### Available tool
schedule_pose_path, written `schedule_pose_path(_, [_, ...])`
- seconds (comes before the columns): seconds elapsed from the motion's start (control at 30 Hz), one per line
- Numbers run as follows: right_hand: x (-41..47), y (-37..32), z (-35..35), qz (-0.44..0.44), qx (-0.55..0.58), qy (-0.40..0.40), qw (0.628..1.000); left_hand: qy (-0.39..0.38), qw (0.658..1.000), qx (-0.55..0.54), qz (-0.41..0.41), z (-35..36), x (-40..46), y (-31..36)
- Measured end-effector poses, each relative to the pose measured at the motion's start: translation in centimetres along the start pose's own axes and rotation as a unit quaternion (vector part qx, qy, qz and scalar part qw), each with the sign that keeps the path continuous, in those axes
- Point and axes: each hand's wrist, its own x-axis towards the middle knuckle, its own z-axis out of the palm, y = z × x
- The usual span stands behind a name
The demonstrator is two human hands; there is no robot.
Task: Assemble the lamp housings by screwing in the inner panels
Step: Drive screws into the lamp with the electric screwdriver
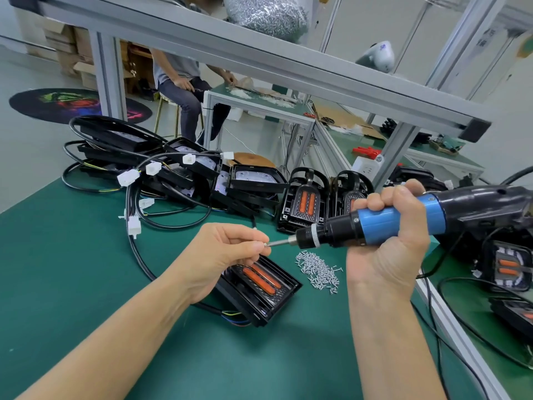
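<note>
A black lamp housing with two orange strips lies on the green table in front of me, its cable leading off to the left. My left hand hovers just above it and pinches a small screw against the tip of the driver bit. My right hand grips a blue and black electric screwdriver, held level and pointing left at the screw. A loose pile of silver screws lies on the mat between my hands.
Several black housings with cables and white connectors are heaped at the back left; two upright housings stand behind the driver. More housings sit at right. An aluminium frame post and shelf rise ahead. A person sits at a far table.
</note>
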Motion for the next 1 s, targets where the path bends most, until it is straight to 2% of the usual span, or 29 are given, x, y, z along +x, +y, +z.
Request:
schedule_pose_path(0.43, [0.5,1.9,0.4,0.002,0.016,0.006,1.000,0.033,0.999,0.019,0.015,-1.1,0.5,0.4])
schedule_pose_path(0.6, [1.3,3.8,0.3,0.013,0.013,0.015,1.000,0.074,0.987,0.134,0.043,-2.7,2.0,0.3])
schedule_pose_path(0.7, [1.6,5.2,-0.3,0.011,-0.031,0.025,0.999,0.113,0.946,0.299,0.054,-4.0,3.4,0.1])
schedule_pose_path(0.83, [1.7,7.2,-1.2,0.011,-0.089,0.015,0.996,0.088,0.861,0.499,0.047,-4.3,4.7,-0.5])
schedule_pose_path(0.93, [1.8,8.5,-1.8,0.014,-0.134,0.014,0.991,0.066,0.804,0.589,0.040,-4.4,4.8,-1.1])
schedule_pose_path(1.0, [1.9,9.1,-2.1,0.020,-0.155,0.017,0.988,0.063,0.793,0.605,0.034,-4.6,4.7,-1.3])
